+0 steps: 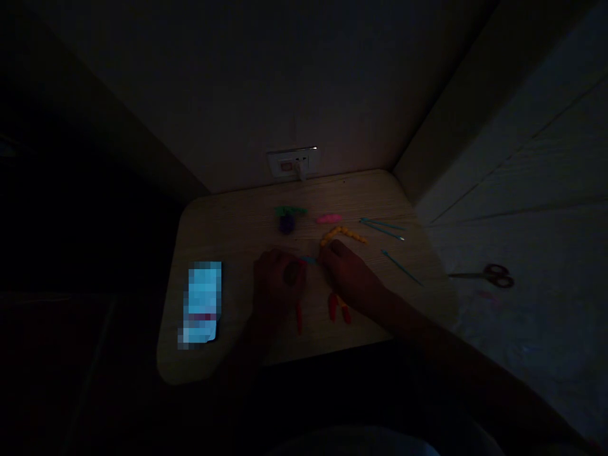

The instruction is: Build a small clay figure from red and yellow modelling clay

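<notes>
In dim light, both hands are close together over the small wooden table (228, 234). My left hand (278, 278) has its fingers curled in around one end of a small blue piece (308, 259), with a bit of red at the fingertips. From the other side, my right hand (349, 272) pinches towards the same piece; its exact shape is too dark to tell. Just beyond the right fingers lies a bumpy yellow-orange strand (349, 232). Red finger-shaped pieces (333, 307) lie below the right hand, and a longer red strip (299, 318) lies by the left wrist.
Farther back are a green piece (291, 210), a dark purple lump (286, 224) and a pink piece (329, 218). Thin blue sticks (401, 266) lie at the right. A lit phone (203, 301) is at the left. Scissors (494, 276) lie beyond the table's right edge; a wall socket (293, 163) is behind.
</notes>
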The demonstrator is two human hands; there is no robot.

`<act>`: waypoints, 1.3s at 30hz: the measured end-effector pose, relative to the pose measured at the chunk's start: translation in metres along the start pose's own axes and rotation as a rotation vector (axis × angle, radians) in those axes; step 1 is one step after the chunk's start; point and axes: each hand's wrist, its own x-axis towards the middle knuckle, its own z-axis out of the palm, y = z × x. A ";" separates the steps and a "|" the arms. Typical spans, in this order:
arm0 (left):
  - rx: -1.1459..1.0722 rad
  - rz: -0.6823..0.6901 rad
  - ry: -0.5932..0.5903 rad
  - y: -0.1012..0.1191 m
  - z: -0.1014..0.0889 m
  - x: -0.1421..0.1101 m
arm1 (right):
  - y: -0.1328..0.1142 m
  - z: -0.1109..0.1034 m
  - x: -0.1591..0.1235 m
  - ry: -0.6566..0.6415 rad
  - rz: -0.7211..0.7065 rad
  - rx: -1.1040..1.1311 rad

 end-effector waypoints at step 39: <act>-0.019 -0.023 -0.009 0.000 0.002 0.000 | -0.012 0.000 -0.003 -0.072 0.069 -0.081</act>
